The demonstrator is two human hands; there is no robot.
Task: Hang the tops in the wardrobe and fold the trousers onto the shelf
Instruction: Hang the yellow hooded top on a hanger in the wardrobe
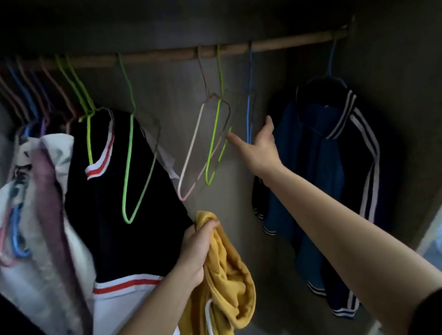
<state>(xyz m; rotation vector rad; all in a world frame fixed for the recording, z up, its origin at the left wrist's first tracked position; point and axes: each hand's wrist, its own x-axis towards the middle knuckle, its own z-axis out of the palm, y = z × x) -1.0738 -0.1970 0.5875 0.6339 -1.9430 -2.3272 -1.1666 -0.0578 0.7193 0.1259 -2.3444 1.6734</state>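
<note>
Left hand (200, 250) grips yellow top (227, 287); right hand (261, 148) open beside empty hangers (211, 143).

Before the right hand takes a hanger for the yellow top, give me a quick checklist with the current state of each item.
1. Yellow top secure in left hand: ok, bunched in a closed grip.
2. Right hand free: ok, fingers open, holding nothing.
3. Empty hanger within reach: ok, green hanger sits at its fingertips.
4. Hanger free of neighbours: not ok, it overlaps the white hanger.
5. Space on rail: ok, gap before the blue jacket.
6. Top's neck opening located: cannot tell.
</note>
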